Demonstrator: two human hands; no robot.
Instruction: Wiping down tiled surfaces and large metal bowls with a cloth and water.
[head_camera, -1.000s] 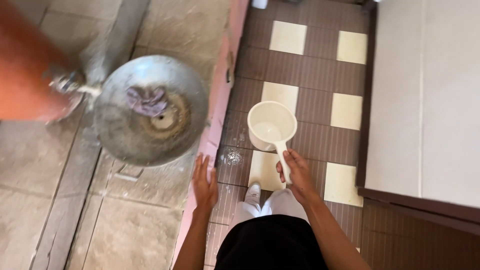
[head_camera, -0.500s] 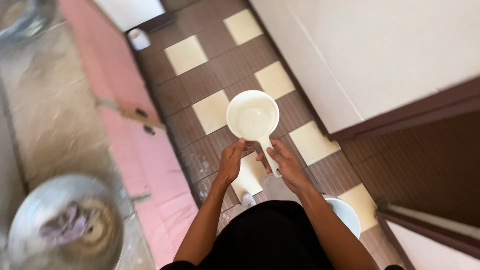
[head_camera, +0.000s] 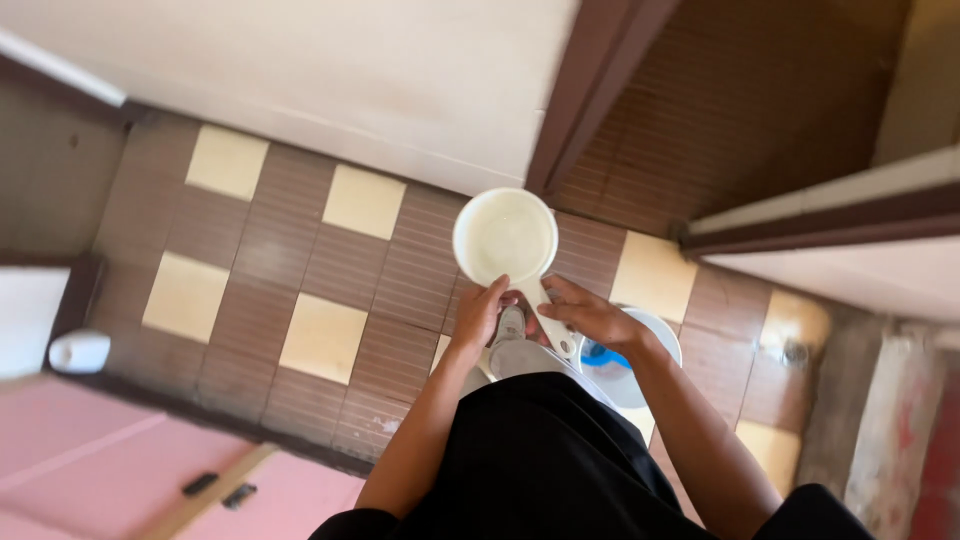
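Head view: both hands, left hand (head_camera: 478, 315) and right hand (head_camera: 585, 315), grip the white dipper (head_camera: 507, 238).

No labels, signs or screens can be made out anywhere here. The closest thing to a package is a small white plastic container (head_camera: 78, 351) lying on its side at the left edge, where the brown-and-cream tiled floor (head_camera: 322, 338) meets the pink ledge (head_camera: 90, 450). Any print on it can't be seen.

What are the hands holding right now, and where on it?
A white dipper: right hand grips its handle, left hand touches the bowl's rim by the handle.
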